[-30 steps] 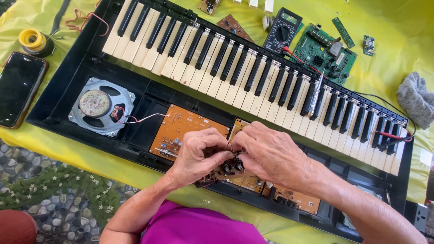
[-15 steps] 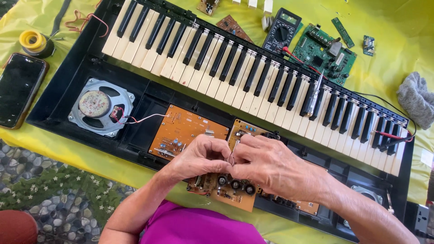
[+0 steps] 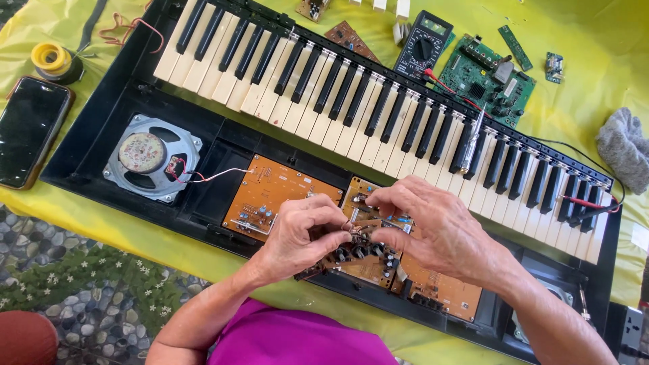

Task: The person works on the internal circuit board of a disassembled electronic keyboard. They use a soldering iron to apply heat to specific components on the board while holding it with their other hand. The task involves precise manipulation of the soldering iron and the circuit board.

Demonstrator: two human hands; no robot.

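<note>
The small board [image 3: 362,253] lay with its long axis running from lower left to upper right, tilted up off the keyboard case [image 3: 88,145], its component side facing the camera. It sat in the open case below the keys [image 3: 378,108], between the flat orange board [image 3: 277,196] on its left and another orange board [image 3: 439,290] on its right.

The left hand [image 3: 297,236] came in from below, wrist bent, its fingers curled and pinching the small board's left end. The right hand [image 3: 433,226] reached across from the right, forearm slanting down to the lower right, thumb and forefinger pressed together on the board's top edge, the other fingers loosely bent.

The small board was brown, studded with dark cylindrical capacitors and small parts. A speaker [image 3: 152,159] sat well to the left in the case.
</note>
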